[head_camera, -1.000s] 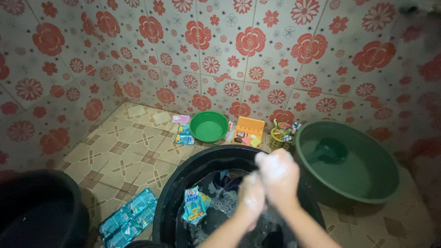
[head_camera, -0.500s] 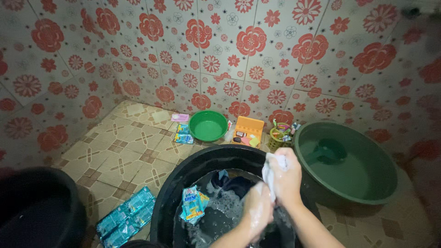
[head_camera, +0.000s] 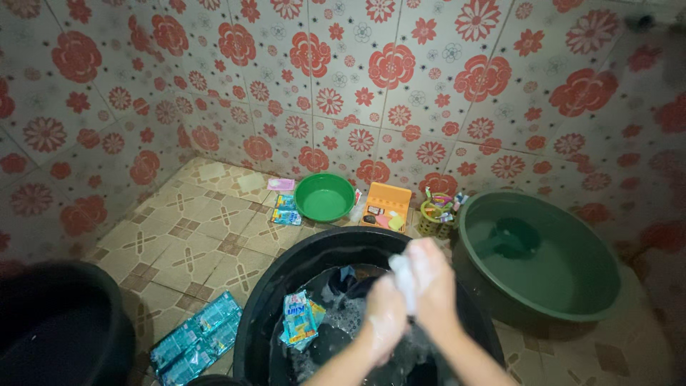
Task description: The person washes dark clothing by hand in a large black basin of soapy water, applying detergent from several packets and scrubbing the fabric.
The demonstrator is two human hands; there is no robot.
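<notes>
Tiled corner, red flower pattern on the walls, tan floor tiles [head_camera: 193,236] below.

Black tub [head_camera: 286,286] sits directly under both hands, suds and dark laundry inside; a torn soap packet [head_camera: 300,319] rests on its inner wall, left of the hands. Green tub [head_camera: 572,286] of water just right of the right hand, a dipper sunk in it. Black bucket [head_camera: 57,322] far left. Beyond the hands, against the wall: small green bowl [head_camera: 324,196], orange box [head_camera: 386,205], little basket [head_camera: 437,211]. Strip of blue packets [head_camera: 200,336] on the floor, left of the tub.

Change: half a second ago the white cloth stood proud above the right fist; now only a narrow fold shows, and the fists have closed together. Reads as one stroke of a scrubbing cycle, wash ongoing.

Right hand [head_camera: 429,289]: fisted tight on the white cloth [head_camera: 404,275], soapy. Left hand [head_camera: 386,314]: also clenched, pressed against the right, gripping the lower end of that cloth over the suds.
</notes>
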